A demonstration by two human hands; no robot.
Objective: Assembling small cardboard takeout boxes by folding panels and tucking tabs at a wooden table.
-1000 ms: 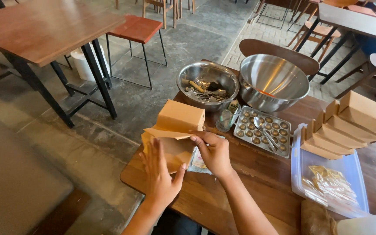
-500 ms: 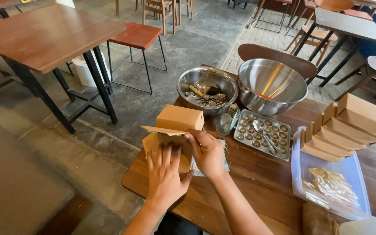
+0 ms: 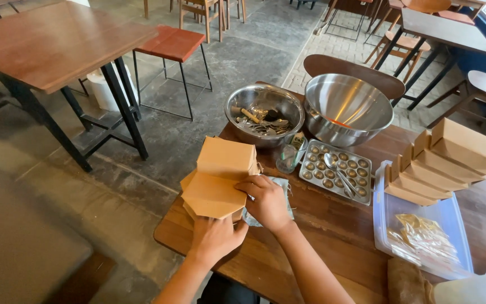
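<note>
box (image 3: 216, 194) at both hands: matt brown cardboard | table (image 3: 333, 236) under them: glossy grained wood | bowls (image 3: 347, 110) beyond: shiny metal | tub (image 3: 420, 236) right: clear plastic

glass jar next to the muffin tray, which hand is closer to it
Right. The right hand rests on the brown paper box's right side, just below-left of the glass jar. The left hand holds the box's near edge, farther toward the table's front.
</note>
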